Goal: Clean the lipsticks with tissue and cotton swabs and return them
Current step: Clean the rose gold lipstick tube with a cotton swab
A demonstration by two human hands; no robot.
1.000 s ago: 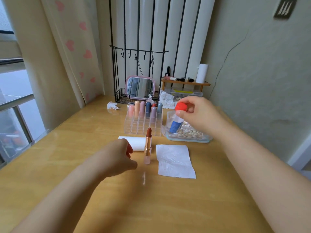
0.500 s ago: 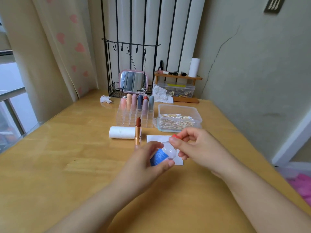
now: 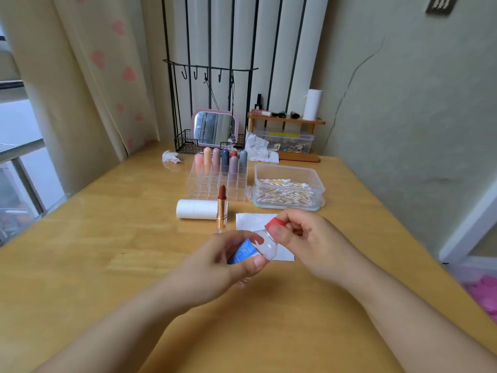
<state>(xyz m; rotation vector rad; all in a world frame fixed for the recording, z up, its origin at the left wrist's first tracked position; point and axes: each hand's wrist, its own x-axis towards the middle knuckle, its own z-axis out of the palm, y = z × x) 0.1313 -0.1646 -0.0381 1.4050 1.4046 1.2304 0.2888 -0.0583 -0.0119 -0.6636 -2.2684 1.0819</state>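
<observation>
A small clear bottle (image 3: 258, 246) with a blue label and red cap (image 3: 274, 224) is tilted above the wooden table (image 3: 107, 251). My left hand (image 3: 215, 265) grips its body and my right hand (image 3: 309, 238) pinches the cap. An uncapped brown-red lipstick (image 3: 221, 207) with a gold case stands upright just beyond my hands. A flat white tissue (image 3: 252, 221) lies under the bottle, partly hidden. Behind are a clear organizer (image 3: 215, 184) with several capped lipsticks and a clear box of cotton swabs (image 3: 286, 189).
A tissue roll (image 3: 196, 209) lies beside the lipstick. At the back stand a pink mirror (image 3: 215, 127) in a black wire rack, a wooden shelf (image 3: 286, 121) with small items, and crumpled tissues (image 3: 170, 156). The wall runs along the right, a window on the left.
My right hand brought the bottle from over the swab box down to the front. My left hand took hold of its body. The camera view tilted down slightly.
</observation>
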